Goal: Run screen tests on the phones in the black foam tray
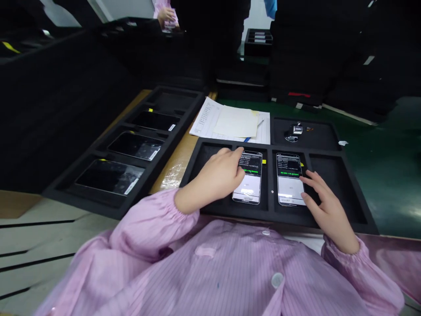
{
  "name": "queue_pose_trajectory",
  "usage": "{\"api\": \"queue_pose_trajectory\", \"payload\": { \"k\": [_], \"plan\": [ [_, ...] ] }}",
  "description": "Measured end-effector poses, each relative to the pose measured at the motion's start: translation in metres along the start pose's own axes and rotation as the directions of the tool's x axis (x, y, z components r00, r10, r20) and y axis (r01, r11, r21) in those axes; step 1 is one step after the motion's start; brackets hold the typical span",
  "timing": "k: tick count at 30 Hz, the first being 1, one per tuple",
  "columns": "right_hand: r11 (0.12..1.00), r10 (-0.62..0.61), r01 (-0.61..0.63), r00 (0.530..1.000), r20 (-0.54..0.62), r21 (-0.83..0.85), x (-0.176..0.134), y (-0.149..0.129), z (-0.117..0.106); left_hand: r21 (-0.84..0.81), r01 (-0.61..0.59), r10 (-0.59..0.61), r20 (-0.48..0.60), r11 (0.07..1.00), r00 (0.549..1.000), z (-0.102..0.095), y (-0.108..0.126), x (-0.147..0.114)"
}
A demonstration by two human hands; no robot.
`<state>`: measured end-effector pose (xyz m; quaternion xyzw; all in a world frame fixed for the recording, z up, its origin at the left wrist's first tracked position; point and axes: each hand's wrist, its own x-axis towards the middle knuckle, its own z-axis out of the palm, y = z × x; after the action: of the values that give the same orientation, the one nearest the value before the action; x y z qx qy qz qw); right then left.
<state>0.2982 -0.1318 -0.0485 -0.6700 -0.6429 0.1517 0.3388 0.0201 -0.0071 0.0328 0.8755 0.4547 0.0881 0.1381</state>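
Note:
Two lit smartphones lie in neighbouring compartments of a black foam tray in front of me. My left hand is over the left edge of the left smartphone, its index finger stretched to the phone's upper left corner. Beside the right smartphone, my right hand has its fingers spread, the tips at the phone's right edge. Both screens show a dark upper half with green text and a pale lower half. A yellow tab shows at the right side of each phone.
To the left, another black tray holds several dark-screened phones with white labels. Printed papers and a blank sheet lie behind my tray. A shiny metal object sits in its rear compartment. Stacked black trays stand behind; another person's hand shows far off.

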Motion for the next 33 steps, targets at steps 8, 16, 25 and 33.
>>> {"api": "queue_pose_trajectory", "payload": {
  "k": [8,16,25,33],
  "plan": [
    [0.999,-0.040,0.039,0.999,-0.028,-0.035,-0.002,-0.001,0.006,0.030,0.077,-0.077,-0.011,0.997,0.997,0.054,0.016,0.022],
    [0.995,-0.063,0.057,0.995,-0.075,-0.080,0.000,-0.003,0.010,-0.879,0.207,-0.379,0.032,0.429,0.925,0.057,0.015,0.006],
    [0.731,0.095,-0.287,0.941,0.324,0.619,-0.015,-0.070,0.022,-0.991,0.110,-0.238,0.088,0.081,0.967,0.047,0.029,-0.009],
    [0.295,-0.058,-0.469,0.861,0.506,0.832,0.001,-0.100,0.044,-0.956,-0.259,-0.276,-0.287,0.135,0.917,0.031,0.069,-0.028]
  ]
}}
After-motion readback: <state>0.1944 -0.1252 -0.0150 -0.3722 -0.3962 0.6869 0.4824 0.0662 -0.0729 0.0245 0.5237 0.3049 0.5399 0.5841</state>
